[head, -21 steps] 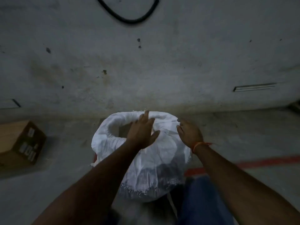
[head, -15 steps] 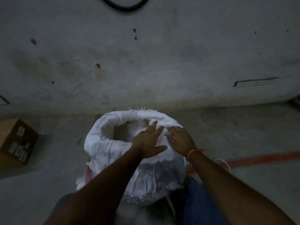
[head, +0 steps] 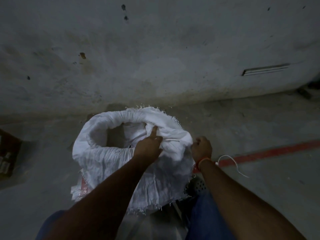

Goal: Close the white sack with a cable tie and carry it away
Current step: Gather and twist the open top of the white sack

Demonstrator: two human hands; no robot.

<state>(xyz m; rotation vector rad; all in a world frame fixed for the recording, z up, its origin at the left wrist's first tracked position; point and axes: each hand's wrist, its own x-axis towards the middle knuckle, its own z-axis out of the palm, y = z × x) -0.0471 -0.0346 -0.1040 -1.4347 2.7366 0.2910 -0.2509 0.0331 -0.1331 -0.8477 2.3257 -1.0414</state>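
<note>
The white sack [head: 110, 160] stands open-mouthed on the floor [head: 259, 196] near the wall, left hand [head: 148, 147] pinching its rolled rim, right hand [head: 201, 148] fisted on the right edge — soft, floppy weave, best gathered at the neck.

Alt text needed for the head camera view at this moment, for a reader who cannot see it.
Seen from above, a person's left hand and right hand gather the near rim of an open white sack standing on a concrete floor by a wall. A thin white cable tie lies on the floor to the right near a red line; a cardboard box sits at far left.
</note>
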